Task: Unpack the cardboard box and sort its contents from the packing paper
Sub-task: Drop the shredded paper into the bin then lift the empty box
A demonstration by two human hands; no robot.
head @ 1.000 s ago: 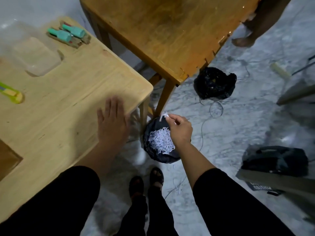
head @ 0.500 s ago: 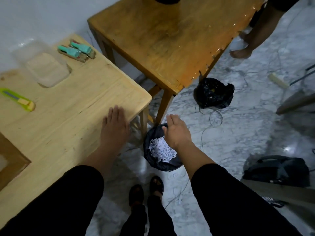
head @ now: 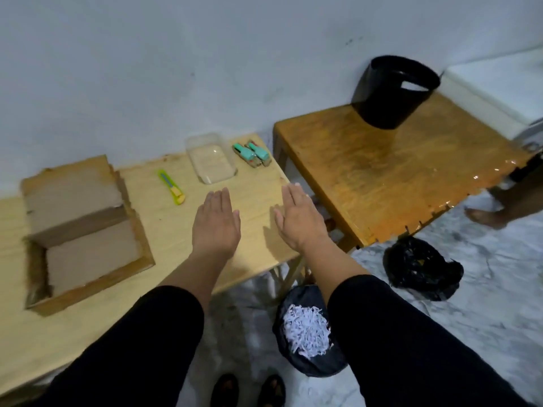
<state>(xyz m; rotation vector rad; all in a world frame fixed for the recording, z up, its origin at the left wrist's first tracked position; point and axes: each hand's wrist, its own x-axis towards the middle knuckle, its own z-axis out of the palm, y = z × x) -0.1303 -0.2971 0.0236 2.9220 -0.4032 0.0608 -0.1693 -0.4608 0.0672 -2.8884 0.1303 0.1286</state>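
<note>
While both hands lie flat on bench [head: 258,171], nothing is held.
L hand [head: 216,223] & R hand [head: 299,220]: fingers spread, empty; cardboard box [head: 79,227] open at left.

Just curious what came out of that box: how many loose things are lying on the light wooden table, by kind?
Teal-topped items: 2
Clear plastic tray: 1
Yellow-green utility knife: 1
Cardboard box: 1
Total: 5
</note>
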